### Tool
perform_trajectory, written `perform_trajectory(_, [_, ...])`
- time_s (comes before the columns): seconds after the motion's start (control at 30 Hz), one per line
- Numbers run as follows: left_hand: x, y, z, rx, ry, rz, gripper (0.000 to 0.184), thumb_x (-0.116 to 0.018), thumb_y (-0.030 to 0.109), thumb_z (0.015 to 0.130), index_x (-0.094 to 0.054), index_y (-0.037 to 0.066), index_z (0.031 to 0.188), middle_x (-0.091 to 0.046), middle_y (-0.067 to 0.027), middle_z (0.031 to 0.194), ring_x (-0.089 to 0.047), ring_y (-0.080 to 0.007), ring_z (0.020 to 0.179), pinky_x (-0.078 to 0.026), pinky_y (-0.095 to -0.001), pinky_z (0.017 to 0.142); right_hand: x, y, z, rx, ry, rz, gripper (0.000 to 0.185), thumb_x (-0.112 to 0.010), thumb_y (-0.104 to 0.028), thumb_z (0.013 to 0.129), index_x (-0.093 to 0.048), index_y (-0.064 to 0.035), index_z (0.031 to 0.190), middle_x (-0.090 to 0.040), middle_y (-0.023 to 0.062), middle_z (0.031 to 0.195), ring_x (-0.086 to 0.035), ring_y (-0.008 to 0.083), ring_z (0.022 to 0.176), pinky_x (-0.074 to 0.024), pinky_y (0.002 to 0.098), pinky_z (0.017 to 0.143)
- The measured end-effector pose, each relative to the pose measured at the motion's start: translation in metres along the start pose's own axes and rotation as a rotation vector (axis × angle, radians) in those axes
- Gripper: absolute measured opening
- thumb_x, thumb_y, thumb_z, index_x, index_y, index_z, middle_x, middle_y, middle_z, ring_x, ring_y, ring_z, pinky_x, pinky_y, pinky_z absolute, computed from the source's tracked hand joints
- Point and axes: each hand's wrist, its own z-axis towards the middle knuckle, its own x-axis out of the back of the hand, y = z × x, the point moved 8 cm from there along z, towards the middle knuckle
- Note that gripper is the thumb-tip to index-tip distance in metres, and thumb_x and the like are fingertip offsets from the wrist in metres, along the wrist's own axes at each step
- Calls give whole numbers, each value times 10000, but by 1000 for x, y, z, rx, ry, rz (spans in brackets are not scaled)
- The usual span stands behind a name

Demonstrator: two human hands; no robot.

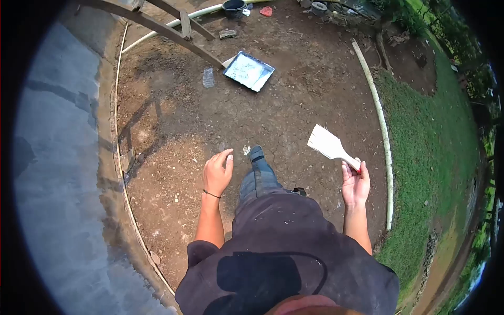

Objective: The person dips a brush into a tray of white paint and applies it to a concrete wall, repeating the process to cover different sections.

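A wide paintbrush [326, 142], its head coated in white, is pinched by the end of its handle in my right hand [356, 184]. The bristles point up and to the left, away from my body. My left hand [217, 172] hangs over the soil with nothing in it, fingers loosely extended and a dark band at the wrist. Farther forward, a dark-rimmed paint tray [249, 71] with white paint in it lies on the ground, out of reach of both hands.
A wooden ladder-like frame [168, 32] slants down to the ground beside the tray. A grey wall [58, 157] runs along the left. Pale poles [379, 113] edge the dirt, with grass [428, 157] to the right. A black bucket [234, 8] stands at the far end.
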Motion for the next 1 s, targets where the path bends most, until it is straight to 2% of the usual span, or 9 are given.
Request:
perform_trajectory(0.07, [-34,39,72,-270,-132,137,180,-546,174,834,-628,81,965,-651,-88,905,-612,-250,834,-451,-363,727,-22,-9,13,21,32,172,291,-465,-219,921,-492,45,1040,-594,199,980,-617,327,882,-555,370,761])
perform_trajectory(0.2, [-61,155,201,-683,-224,5,193,-573,149,804,-621,82,979,-648,-74,885,-608,-237,823,-444,-357,709,-60,-50,54,127,51,239,279,-466,-210,919,-510,52,1004,-593,212,971,-622,323,867,-561,364,747])
perform_trajectory(0.33, [-67,209,281,-793,-224,-130,215,-571,121,804,-614,65,1006,-643,-104,922,-604,-269,859,-448,-358,754,-91,-72,103,222,87,249,270,-460,-211,921,-528,39,996,-603,198,959,-625,305,867,-558,353,759])
perform_trajectory(0.47, [-98,167,326,-662,-144,-126,203,-571,154,802,-617,92,990,-640,-82,900,-600,-250,837,-437,-363,725,-109,-56,193,72,10,294,289,-443,-245,926,-553,16,983,-617,186,948,-630,297,861,-561,358,721])
perform_trajectory(0.67, [-146,17,323,64,-189,395,193,-553,197,816,-626,90,959,-644,-119,887,-607,-281,827,-449,-378,719,-211,-41,359,-406,-282,60,329,-397,-293,939,-521,-18,1072,-631,173,904,-643,303,809,-558,376,650])
perform_trajectory(0.77, [-130,37,325,289,67,257,193,-542,194,828,-629,83,960,-642,-129,900,-607,-300,826,-455,-388,720,-282,-62,427,-450,-426,-216,350,-387,-297,945,-510,2,1081,-625,175,873,-645,294,794,-563,357,630])
perform_trajectory(0.8, [-133,45,328,330,89,275,193,-542,194,828,-629,83,960,-642,-129,900,-607,-300,826,-455,-388,720,-309,-65,446,-476,-515,-261,354,-390,-293,944,-508,16,1071,-624,186,893,-646,295,797,-567,338,626])
perform_trajectory(0.87, [-130,60,339,372,323,107,207,-526,194,842,-624,78,982,-640,-136,908,-604,-309,837,-458,-398,725,-358,-68,475,-474,-606,-392,350,-388,-281,946,-506,27,1063,-621,196,919,-648,297,805,-570,328,627])
perform_trajectory(1.0, [-137,67,374,389,399,87,208,-532,180,839,-620,79,997,-641,-132,908,-602,-301,840,-455,-401,723,-438,-55,486,-397,-796,-470,348,-382,-265,949,-505,40,1062,-618,206,935,-648,300,813,-571,323,625])
